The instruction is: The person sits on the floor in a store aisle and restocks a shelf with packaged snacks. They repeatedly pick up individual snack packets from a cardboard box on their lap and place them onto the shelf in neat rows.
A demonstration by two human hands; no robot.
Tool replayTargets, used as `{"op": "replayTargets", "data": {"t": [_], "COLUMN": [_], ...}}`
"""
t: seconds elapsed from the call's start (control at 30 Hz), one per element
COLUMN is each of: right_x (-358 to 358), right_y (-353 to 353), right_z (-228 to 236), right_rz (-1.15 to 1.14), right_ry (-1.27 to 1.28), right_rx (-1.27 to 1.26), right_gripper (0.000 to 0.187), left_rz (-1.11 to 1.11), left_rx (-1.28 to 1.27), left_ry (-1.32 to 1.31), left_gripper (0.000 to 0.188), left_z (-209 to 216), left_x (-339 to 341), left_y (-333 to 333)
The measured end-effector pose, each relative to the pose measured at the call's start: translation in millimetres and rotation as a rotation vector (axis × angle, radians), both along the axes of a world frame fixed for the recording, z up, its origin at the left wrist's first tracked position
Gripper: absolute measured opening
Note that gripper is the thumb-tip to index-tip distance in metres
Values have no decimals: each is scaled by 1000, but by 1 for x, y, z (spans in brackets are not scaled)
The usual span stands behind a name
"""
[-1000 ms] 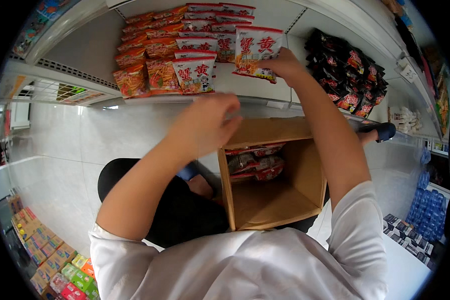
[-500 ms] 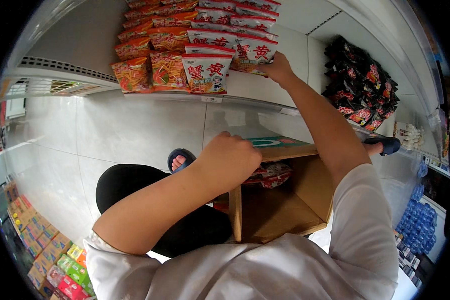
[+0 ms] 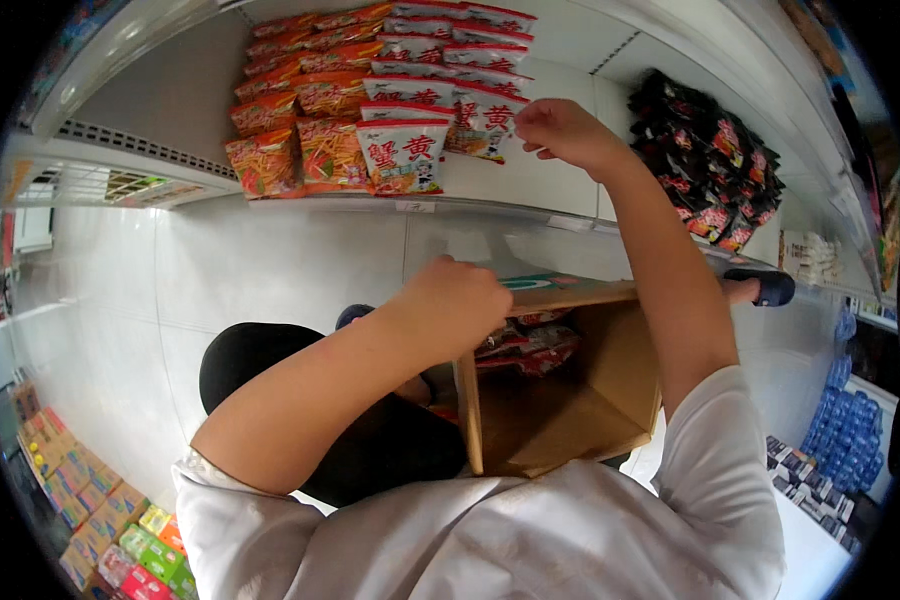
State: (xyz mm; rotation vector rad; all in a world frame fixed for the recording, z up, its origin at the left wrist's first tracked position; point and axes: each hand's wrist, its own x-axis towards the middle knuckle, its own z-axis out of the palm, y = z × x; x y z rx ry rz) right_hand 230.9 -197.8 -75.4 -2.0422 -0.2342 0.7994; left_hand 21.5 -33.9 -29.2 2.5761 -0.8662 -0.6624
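My right hand (image 3: 570, 135) is just beside the front white-and-red snack bag (image 3: 483, 122) of the outer row on the shelf, its loosely bent fingers apart and holding nothing. Another white-and-red bag (image 3: 404, 158) stands at the shelf's front edge, left of that one. With my left hand (image 3: 457, 308) I grip the upper left edge of an open cardboard box (image 3: 560, 420) at my lap; the fingertips are hidden. Some red-and-white snack bags (image 3: 532, 350) lie inside the box, toward its far left side.
Rows of orange snack bags (image 3: 333, 153) fill the left of the shelf (image 3: 560, 185). Black snack bags (image 3: 705, 165) are heaped farther right. Stacked cartons (image 3: 75, 475) stand at the lower left, and blue bottle packs (image 3: 845, 440) at the right.
My right hand has let go of the front white-and-red bag and drawn slightly right, away from it. The left hand keeps its grip on the box. The view has shifted a little.
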Motion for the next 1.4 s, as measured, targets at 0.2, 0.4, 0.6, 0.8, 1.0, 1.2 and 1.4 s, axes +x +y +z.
{"op": "replayTargets", "data": {"t": [0.2, 0.4, 0.6, 0.8, 1.0, 1.2, 1.4], "right_x": [-109, -215, -267, -289, -277, -283, -282], "right_y": [-59, -77, -80, -82, -80, -92, -92], "right_z": [103, 40, -61, -133, -129, -116, -61], "right_rz": [539, 870, 490, -148, -475, -184, 233], "right_ry": [393, 334, -239, -170, -201, -175, -520], "right_rx": [636, 65, -790, 127, 252, 39, -233], "right_gripper": [20, 42, 75, 83, 91, 37, 25], "left_rz": [11, 33, 15, 46, 83, 51, 42], "left_rx": [36, 108, 165, 184, 231, 202, 225], "left_ry": [25, -7, -23, -92, -49, -34, 15], "left_gripper": [25, 20, 20, 22, 23, 23, 28], "left_z": [6, 4, 15, 19, 21, 31, 18], "left_x": [-3, -9, -26, -49, -55, -57, -51], "left_y": [-6, -19, -29, -32, -31, -29, -29]}}
